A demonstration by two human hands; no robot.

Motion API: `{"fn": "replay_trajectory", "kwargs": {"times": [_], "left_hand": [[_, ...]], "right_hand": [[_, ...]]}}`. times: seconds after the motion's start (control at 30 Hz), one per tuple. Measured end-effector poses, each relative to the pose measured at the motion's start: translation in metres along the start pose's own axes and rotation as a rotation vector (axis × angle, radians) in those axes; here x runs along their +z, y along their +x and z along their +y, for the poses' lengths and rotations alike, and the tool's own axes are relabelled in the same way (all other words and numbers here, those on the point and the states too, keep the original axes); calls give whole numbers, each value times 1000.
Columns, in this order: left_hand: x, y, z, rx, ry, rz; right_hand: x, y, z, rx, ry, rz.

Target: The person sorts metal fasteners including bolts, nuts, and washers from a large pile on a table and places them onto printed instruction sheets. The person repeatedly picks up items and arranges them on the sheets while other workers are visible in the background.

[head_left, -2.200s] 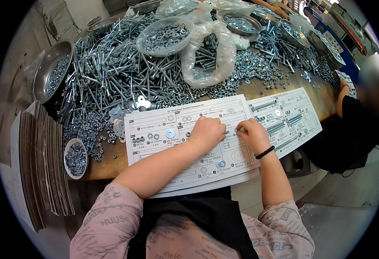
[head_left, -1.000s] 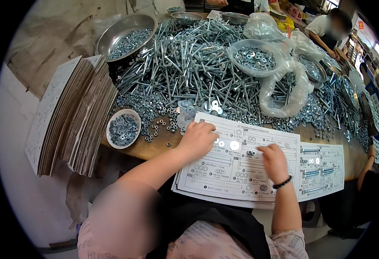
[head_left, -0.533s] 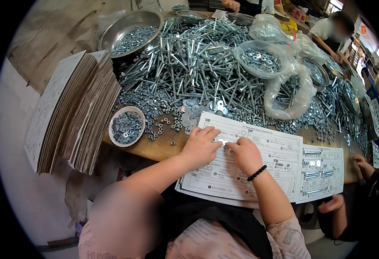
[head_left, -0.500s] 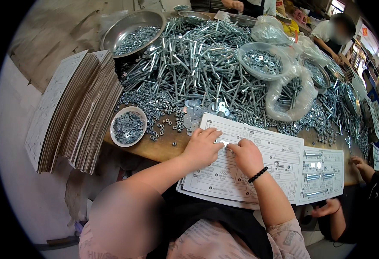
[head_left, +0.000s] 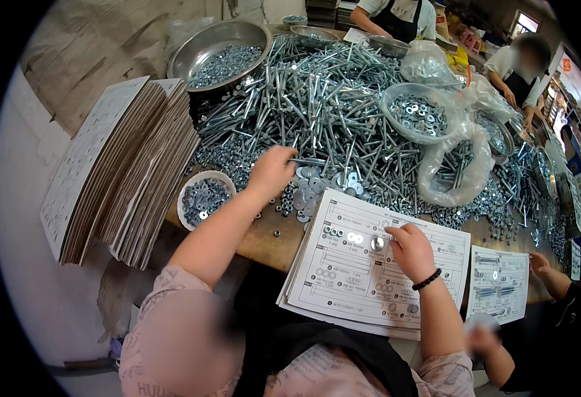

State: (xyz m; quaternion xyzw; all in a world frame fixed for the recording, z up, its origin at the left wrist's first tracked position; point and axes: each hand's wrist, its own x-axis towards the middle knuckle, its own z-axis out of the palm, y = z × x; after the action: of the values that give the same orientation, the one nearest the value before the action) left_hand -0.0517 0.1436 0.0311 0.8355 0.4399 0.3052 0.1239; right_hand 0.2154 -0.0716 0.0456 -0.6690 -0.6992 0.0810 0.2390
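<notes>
My left hand (head_left: 274, 172) reaches to the near edge of the bolt pile (head_left: 317, 99), its fingers closed on a long bolt (head_left: 311, 161). A stack of printed sheets (head_left: 343, 308) lies in front of me. On its top sheet, several small nuts (head_left: 333, 231), bright flat washers (head_left: 355, 237) and a larger washer (head_left: 377, 244) sit near the upper left. My right hand (head_left: 413, 251) hovers over that sheet beside the larger washer, index finger and thumb apart. Large flat washers (head_left: 309, 190) are heaped between my left hand and the sheets.
A white bowl of washers (head_left: 206, 200) stands left of my forearm, near loose nuts. Stacked cardboard sheets (head_left: 122, 172) rise at the left. Behind are a steel basin (head_left: 178, 63) and a plastic bowl (head_left: 389, 109). A co-worker's sheet (head_left: 498, 284) lies at right; people work farther back.
My left hand has left the sheet for the bolt pile, up and to the left. My right hand has shifted right, uncovering the nuts and washers. The view has shifted slightly.
</notes>
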Motion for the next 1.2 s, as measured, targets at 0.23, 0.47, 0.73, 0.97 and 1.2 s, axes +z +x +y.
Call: {"fn": "replay_trajectory", "kwargs": {"times": [0.23, 0.47, 0.73, 0.97, 1.2], "left_hand": [[10, 61, 16, -95, 65, 30], [41, 71, 27, -317, 73, 2], [58, 73, 21, -393, -50, 174], [39, 75, 4, -380, -291, 277], [-24, 20, 6, -240, -486, 101]], "right_hand": [[15, 89, 2, 15, -58, -65], [65, 158, -17, -95, -308, -149], [64, 174, -7, -193, -358, -86], [22, 166, 9, -253, 184, 555], [-17, 82, -15, 164, 1223, 499]]}}
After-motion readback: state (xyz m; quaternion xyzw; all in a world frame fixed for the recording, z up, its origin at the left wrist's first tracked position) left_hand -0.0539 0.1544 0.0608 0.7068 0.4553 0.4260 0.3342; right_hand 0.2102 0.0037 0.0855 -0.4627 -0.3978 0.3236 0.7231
